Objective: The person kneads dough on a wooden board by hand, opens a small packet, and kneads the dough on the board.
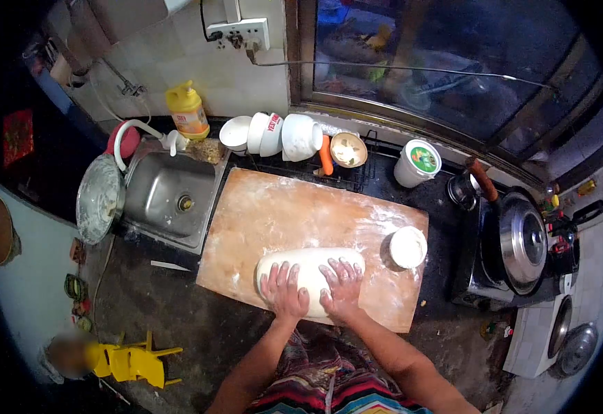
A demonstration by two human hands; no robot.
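Note:
A large smooth lump of white dough (311, 262) lies lengthwise near the front edge of a floured wooden board (267, 200). My left hand (287, 290) presses on its left half, palm down, the fingers spread and slightly bent over the top. On the right half rests my right hand (343, 286), its fingers likewise apart and the thumb pointing inward. Both hands are dusted with flour. To the right of the dough, a white tub of flour (408, 248) stands on the board. The underside of the dough is hidden.
Left of the board is a steel sink (167, 190) with a floury metal basin (101, 199) at its side. White bowls (301, 136) and a yellow bottle (187, 114) line the back. A lidded white bucket (417, 163) and a covered wok (522, 241) stand right. Yellow chairs (139, 362) are lower left.

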